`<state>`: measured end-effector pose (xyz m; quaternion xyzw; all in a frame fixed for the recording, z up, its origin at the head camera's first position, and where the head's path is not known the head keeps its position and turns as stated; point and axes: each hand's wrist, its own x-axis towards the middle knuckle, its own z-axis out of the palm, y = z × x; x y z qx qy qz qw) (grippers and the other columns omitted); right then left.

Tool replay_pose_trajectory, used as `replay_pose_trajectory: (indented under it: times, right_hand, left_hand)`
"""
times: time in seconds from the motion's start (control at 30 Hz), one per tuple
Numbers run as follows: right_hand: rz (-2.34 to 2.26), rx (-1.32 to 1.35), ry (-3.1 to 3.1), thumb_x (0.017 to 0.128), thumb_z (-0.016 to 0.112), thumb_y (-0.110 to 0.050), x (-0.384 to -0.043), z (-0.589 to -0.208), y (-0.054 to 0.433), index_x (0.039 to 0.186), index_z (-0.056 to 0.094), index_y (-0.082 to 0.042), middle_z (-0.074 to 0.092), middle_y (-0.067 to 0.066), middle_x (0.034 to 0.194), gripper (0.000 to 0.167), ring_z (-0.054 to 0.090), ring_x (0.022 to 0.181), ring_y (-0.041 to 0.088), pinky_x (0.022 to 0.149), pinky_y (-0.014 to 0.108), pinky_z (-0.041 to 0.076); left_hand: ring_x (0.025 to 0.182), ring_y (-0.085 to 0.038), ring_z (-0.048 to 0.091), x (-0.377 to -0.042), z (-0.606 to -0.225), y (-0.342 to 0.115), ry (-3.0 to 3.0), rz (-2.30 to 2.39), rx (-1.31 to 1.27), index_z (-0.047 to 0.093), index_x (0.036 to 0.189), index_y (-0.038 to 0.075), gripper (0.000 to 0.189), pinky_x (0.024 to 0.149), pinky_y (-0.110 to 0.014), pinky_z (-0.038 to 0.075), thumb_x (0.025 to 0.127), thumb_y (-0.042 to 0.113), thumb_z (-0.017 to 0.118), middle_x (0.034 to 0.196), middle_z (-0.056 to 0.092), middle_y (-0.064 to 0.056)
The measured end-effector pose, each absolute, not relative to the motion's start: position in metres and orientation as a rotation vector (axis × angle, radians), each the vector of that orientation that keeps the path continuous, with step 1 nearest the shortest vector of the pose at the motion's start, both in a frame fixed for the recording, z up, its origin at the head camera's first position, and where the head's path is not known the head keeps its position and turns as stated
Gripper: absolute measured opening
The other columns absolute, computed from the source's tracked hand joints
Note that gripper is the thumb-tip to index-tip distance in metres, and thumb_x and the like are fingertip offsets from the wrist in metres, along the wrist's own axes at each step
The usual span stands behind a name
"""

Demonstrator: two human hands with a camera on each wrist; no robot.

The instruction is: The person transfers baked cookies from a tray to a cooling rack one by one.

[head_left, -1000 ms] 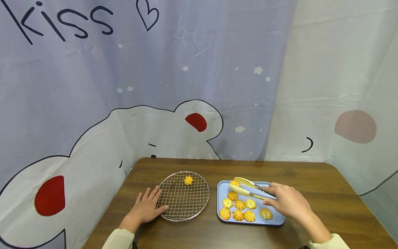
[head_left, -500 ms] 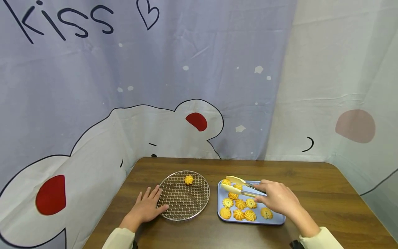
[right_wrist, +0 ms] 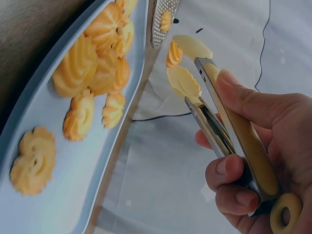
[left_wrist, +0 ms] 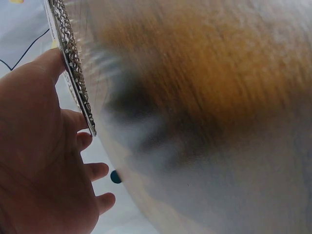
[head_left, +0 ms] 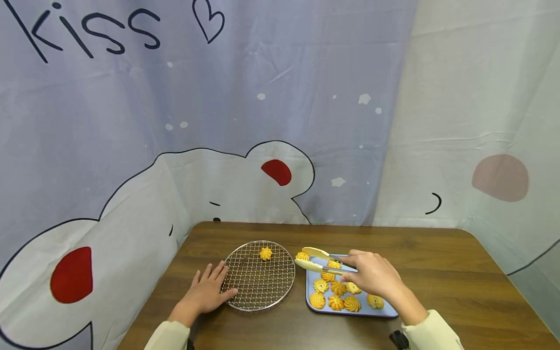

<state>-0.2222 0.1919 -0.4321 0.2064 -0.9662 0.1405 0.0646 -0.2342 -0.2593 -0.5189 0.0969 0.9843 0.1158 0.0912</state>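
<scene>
My right hand grips a pair of tongs with cream tips and metal arms. Between the tips sits a ridged yellow cookie, held up past the left edge of a blue tray. Several piped cookies lie on that tray. On the left, my left hand rests with spread fingers at the rim of a round wire cooling rack. A single star-shaped cookie lies toward the rack's back. The left wrist view shows the thumb and fingertips at the rack's edge.
Rack and tray stand side by side on a brown wooden table, with a narrow strip of tabletop between them. Behind the table hangs a printed curtain.
The right hand has moved left with the tongs, carrying the cookie from over the tray's back left corner to just beyond its left edge. The left hand and rack have stayed put.
</scene>
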Motion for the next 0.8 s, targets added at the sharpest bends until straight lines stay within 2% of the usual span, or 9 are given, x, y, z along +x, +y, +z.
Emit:
replay_pose_trajectory:
  times: [0.47, 0.8]
  right_hand:
    - [0.414, 0.687, -2.914, 0.082, 0.084, -0.04, -0.234, -0.437, 0.16, 0.124, 0.076, -0.023, 0.062, -0.016, 0.09, 0.046, 0.057, 0.07, 0.007, 0.057, 0.026, 0.042]
    - [0.414, 0.729, -2.918, 0.082, 0.083, -0.04, -0.244, -0.445, 0.144, 0.125, 0.075, -0.02, 0.068, -0.006, 0.097, 0.048, 0.067, 0.078, 0.019, 0.064, 0.038, 0.053]
  left_hand:
    - [0.151, -0.051, 0.013, -0.234, -0.519, -0.261, 2.91, 0.364, 0.29, 0.034, 0.157, 0.001, 0.086, 0.116, -0.073, 0.004, 0.099, 0.062, 0.051, 0.167, 0.021, -0.019]
    - [0.15, -0.052, 0.015, -0.235, -0.515, -0.258, 2.919, 0.351, 0.292, 0.035, 0.157, 0.001, 0.087, 0.116, -0.073, 0.007, 0.098, 0.063, 0.051, 0.166, 0.023, -0.019]
